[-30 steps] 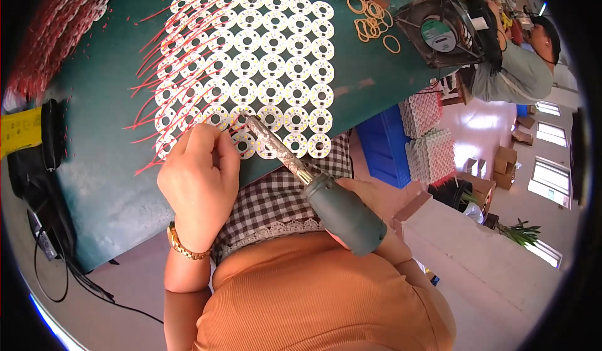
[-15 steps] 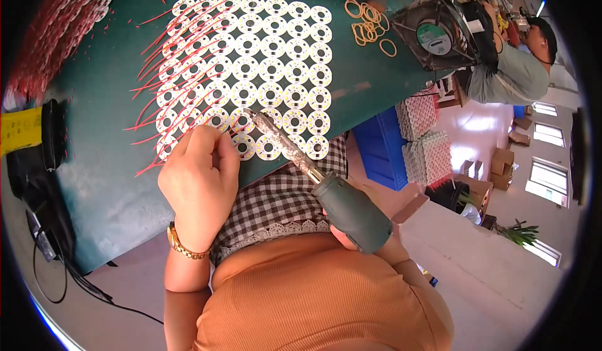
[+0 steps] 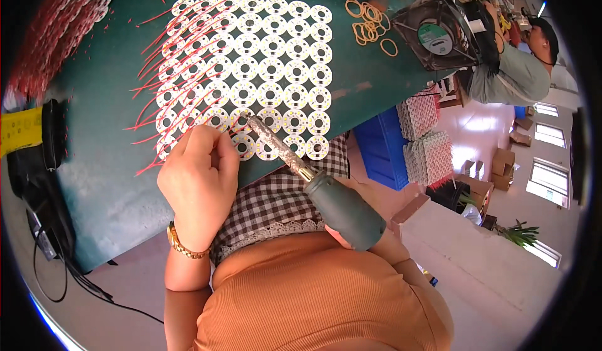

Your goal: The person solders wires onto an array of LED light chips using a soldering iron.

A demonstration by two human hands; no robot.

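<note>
Right grip [image 3: 369, 194]: we hold soldering iron [image 3: 345, 213], tip at ring-shaped LED board [image 3: 237, 114] | left grip [image 3: 199, 175]: we pinch narrow, contents hidden | red wires [image 3: 164, 45] fan leftward

The iron [image 3: 311, 180] has a smooth, matt plastic handle [image 3: 348, 213] and a rough, mottled metal shaft [image 3: 279, 148]; the discs [image 3: 279, 94] look smooth, the wires [image 3: 149, 167] plastic-coated, and the desk [image 3: 110, 175] matt and scuffed. At eight o'clock, the watch [image 3: 182, 246] is shiny gold-toned metal; toward six, the top [image 3: 313, 288] is matt ribbed cloth, and toward seven the checked cloth [image 3: 269, 210] looks woven, with lace [image 3: 282, 228] edging. Between one and two, the bands [image 3: 369, 20] look rubbery and the fan [image 3: 434, 40] plastic; toward three, the crate [image 3: 377, 150] is smooth plastic.
</note>
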